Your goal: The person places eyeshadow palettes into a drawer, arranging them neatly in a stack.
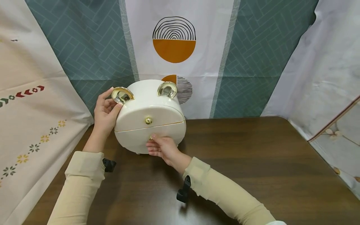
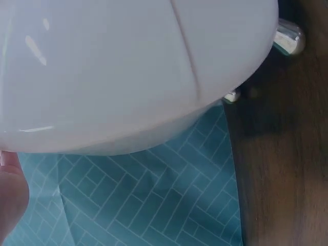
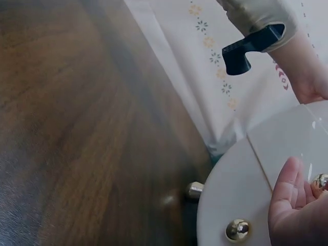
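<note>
A white, round-fronted case (image 1: 135, 122) stands on the table, its front split by a seam into an upper and a lower section. Two gold, cup-shaped ears (image 1: 167, 90) stick up from its top. My left hand (image 1: 105, 114) grips its upper left side, thumb just below the left ear and fingers behind. On the upper section sits a gold knob (image 1: 148, 120). My right hand (image 1: 164, 148) pinches the lower knob (image 1: 151, 137) with its thumb uppermost. In the right wrist view, the fingertips (image 3: 292, 166) show close beside a gold knob (image 3: 320, 183).
The brown wooden table (image 1: 239, 162) extends to the right of the case. Close behind it hangs a patterned curtain (image 1: 180, 68), and a white flowered cloth (image 1: 36, 134) slopes down at the left. Short metal feet (image 2: 288, 38) support the case. Black wrist mounts (image 1: 184, 190) jut from both sleeves.
</note>
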